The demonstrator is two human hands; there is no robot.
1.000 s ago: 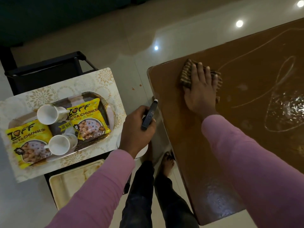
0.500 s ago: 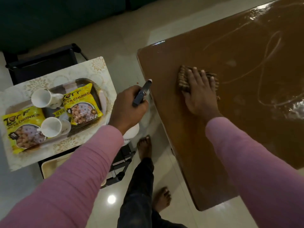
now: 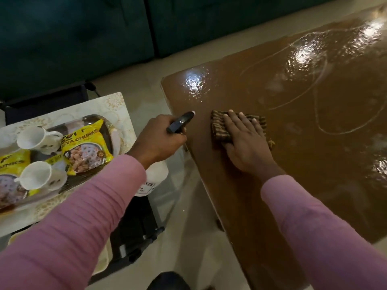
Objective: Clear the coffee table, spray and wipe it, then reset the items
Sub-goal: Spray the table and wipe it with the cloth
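Observation:
The brown coffee table (image 3: 314,185) fills the right side, wet and shiny with spray streaks. My right hand (image 3: 246,143) lies flat on a striped brown cloth (image 3: 219,130) near the table's left edge, pressing it down. My left hand (image 3: 156,140) grips a spray bottle (image 3: 155,181) by its dark trigger head, just left of the table edge; the white body hangs below my wrist. On a patterned side table (image 3: 117,107) at left sits a tray (image 3: 109,130) with two white cups (image 3: 37,139) and yellow soya chunk packets (image 3: 85,151).
A dark green sofa (image 3: 83,38) runs along the back. A black folding frame (image 3: 136,237) stands under the side table. Pale tiled floor (image 3: 188,237) separates the two tables. My dark trouser leg (image 3: 167,281) shows at the bottom edge.
My right hand has slid the cloth toward me and to the left along the table's edge. My left hand with the bottle has come closer to the table.

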